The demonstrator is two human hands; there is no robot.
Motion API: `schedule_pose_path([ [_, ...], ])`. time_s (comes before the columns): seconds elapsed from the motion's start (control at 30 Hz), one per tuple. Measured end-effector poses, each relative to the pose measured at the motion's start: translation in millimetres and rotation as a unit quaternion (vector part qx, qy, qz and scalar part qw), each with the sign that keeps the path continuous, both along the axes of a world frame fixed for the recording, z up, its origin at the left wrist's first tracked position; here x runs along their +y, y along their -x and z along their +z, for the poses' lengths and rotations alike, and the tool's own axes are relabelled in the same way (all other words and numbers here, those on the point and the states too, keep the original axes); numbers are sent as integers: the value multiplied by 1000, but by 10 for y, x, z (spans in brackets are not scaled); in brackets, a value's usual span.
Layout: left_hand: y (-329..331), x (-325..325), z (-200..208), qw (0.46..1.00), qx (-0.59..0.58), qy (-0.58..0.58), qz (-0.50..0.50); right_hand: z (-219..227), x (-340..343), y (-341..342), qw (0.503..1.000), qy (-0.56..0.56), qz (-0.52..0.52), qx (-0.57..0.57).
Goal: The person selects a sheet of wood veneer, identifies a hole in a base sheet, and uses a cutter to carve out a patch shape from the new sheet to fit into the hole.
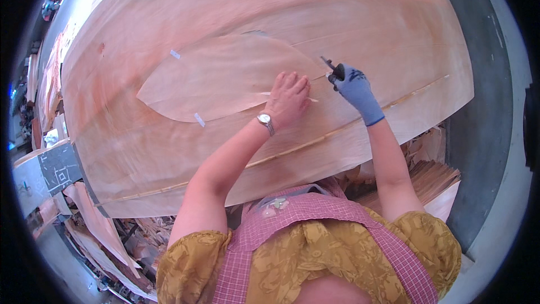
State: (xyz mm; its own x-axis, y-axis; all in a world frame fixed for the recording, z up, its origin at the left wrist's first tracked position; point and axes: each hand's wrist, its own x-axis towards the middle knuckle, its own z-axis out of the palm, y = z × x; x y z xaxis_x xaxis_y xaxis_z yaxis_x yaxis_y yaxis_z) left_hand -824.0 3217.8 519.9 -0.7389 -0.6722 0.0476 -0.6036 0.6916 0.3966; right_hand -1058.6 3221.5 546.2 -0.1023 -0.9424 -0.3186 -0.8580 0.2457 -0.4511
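Observation:
A leaf-shaped piece of thin wood veneer (208, 73) lies on a large veneer sheet (365, 17), with small strips of pale tape (199, 119) at its left part. Bare and wearing a wristwatch, my left hand (288, 98) rests flat with fingers stretched out near the piece's right end. A narrow pale sliver of veneer (314, 99) pokes out beside that hand; the part beneath it is hidden. To its right, my right hand (354, 87), in a blue-grey glove, is closed around a slim dark knife-like tool (327, 63) whose end points up and left.
A long thin wooden strip (315, 142) runs across the sheet's near side. Stacked veneer (422, 183) stands below the sheet at right. Scraps and loose veneer pieces (95, 214) lie at lower left, near a grey panel with chalk marks (59, 169).

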Motion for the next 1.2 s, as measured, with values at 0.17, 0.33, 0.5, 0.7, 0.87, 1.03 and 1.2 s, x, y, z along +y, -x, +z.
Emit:
schedule_pose_path([
  [0.17, -566, -71, 107, 984, 103, -8, 146, 210, 226, -70, 912, -43, -71, -401],
  [0.33, -711, 588, 120, 978, 10, 16, 209, 185, 169, -177, 950, -57, 48, -304],
  [0.5, -787, 617, -20, 977, 9, -5, 213, 179, -62, -358, 950, 26, 304, -72],
  [0.7, -808, 604, -36, 977, 3, -2, 214, 136, -325, -797, 877, -28, 471, 92],
  [0.87, -772, 618, -61, 974, -4, 9, 228, 91, -427, -819, 870, -35, 485, 80],
  [1.03, -742, 613, -73, 971, 1, 8, 238, 47, -473, -663, 871, -47, 477, 112],
  [1.2, -752, 598, -129, 970, 2, 17, 241, 91, -428, -395, 881, -82, 440, 155],
])
